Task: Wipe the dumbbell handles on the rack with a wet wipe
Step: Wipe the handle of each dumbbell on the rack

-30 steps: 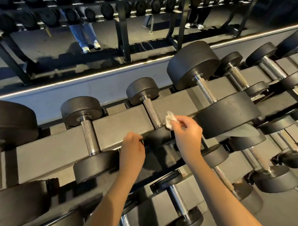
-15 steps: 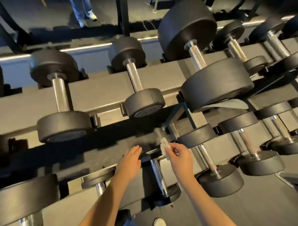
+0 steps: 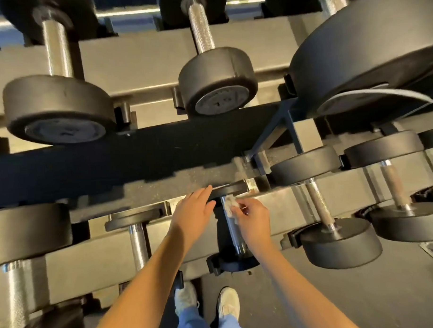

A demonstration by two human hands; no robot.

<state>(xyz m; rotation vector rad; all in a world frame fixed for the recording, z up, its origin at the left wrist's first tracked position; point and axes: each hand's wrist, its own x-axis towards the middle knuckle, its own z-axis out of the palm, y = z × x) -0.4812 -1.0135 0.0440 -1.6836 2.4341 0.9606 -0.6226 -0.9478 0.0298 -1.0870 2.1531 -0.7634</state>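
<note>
Your right grip (image 3: 251, 217) pinches the wet wipe (image 3: 230, 203) against the far end of the dumbbell handle (image 3: 231, 237) on the rack's lower tier (image 3: 285, 209), just below the dumbbell's far head (image 3: 230, 189). The handle's long axis runs from there toward you, to the tier's front edge, so the stroke likely pulls back. Your left grip (image 3: 192, 211), fingers straight, touches that far head.

The floor (image 3: 362, 301) is dark grey and flat. Two pale shoes stand on it side by side, a little apart: the left shoe (image 3: 185, 298) and the right shoe (image 3: 229, 302). Blue jeans (image 3: 191, 323) come down over the tops of both. A small brown crumb (image 3: 249, 272) lies on the floor near the shoes. Far at the top, a thin bright strip of light (image 3: 129, 12) runs across.
</note>
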